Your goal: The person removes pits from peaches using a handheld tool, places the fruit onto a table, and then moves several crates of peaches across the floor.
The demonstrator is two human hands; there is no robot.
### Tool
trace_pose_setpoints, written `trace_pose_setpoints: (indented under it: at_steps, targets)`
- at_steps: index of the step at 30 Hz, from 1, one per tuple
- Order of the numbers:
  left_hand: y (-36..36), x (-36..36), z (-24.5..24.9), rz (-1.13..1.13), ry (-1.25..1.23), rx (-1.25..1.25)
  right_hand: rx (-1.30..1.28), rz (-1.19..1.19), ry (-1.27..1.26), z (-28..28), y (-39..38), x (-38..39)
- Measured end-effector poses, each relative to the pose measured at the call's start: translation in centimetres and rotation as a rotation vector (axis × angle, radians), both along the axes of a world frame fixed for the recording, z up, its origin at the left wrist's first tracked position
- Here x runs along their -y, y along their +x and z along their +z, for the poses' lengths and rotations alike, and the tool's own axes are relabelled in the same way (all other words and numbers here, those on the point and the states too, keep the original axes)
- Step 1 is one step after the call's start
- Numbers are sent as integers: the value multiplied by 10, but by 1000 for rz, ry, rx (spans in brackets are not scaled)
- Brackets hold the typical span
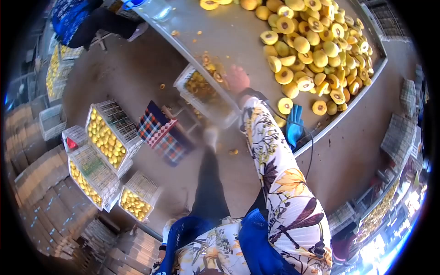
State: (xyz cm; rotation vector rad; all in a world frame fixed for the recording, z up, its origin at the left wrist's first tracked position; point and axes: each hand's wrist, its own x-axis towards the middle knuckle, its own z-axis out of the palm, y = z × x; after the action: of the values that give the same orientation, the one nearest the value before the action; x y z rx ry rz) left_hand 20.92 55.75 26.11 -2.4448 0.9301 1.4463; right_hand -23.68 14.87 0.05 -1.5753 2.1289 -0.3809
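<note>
My right hand (pixel 238 79), slightly blurred, lies low over the metal table (pixel 224 43) at its near edge, with the fingers spread and nothing seen in them. Small fruit scraps (pixel 210 66) lie along the edge beside its fingertips. Below that edge stands a white crate (pixel 185 75) with brownish scraps in it. Halved yellow stone fruits (pixel 316 50) form a big pile right of the hand, many with dark hollows showing. A blue glove (pixel 294 126) rests near the table corner by my forearm. My left hand (pixel 167 230) hangs low beside the blue apron, its fingers not distinguishable.
White crates of yellow fruit (pixel 107 137) stand on the floor to the left, near a stool with a checked cloth (pixel 160 133). Stacked trays (pixel 41 201) fill the far left. A seated person (pixel 87 23) is at upper left. A dark cable (pixel 312 151) hangs off the table.
</note>
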Motion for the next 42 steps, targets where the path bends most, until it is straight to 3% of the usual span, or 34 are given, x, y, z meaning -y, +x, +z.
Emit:
trace_pose_setpoints:
  at_steps: [4,8,14,21,25,27,29,31,35,37,39,40,41,42]
  targets:
    - [-21,30,-7,-90,20,-6,114,27,138,15,17,16]
    - [-34,50,-5,-181,33,-7,62,-139,35,-2,37,23]
    - [-48,71,-1,-265,26,-2,123,-141,154,1,24,20]
    - [-73,99,10,-429,-20,20,300,98,-162,33,-3,-13]
    - [-69,99,0,-373,-42,14,387,-42,-241,60,-32,-75]
    - [-88,116,2,-349,-27,29,367,-121,-51,93,-69,-118]
    - [-112,135,2,-324,-10,42,592,-357,-206,104,-109,-169]
    - [-129,145,1,-293,7,63,240,-408,-239,87,-156,-211]
    - [-132,141,-14,-304,-35,-11,-120,-457,-145,80,-238,-247]
    - [-134,139,-16,-662,-155,-116,-212,-449,-147,70,-259,-237]
    - [-147,144,-16,-665,-154,-96,-175,-422,-40,57,-279,-222]
    - [-155,148,-14,-690,-152,-85,-258,-255,55,71,-283,-209]
    - [-164,153,-11,-714,-150,-74,-157,-400,137,48,-292,-205]
    - [-168,155,-11,-720,-141,-77,-120,-391,183,32,-300,-201]
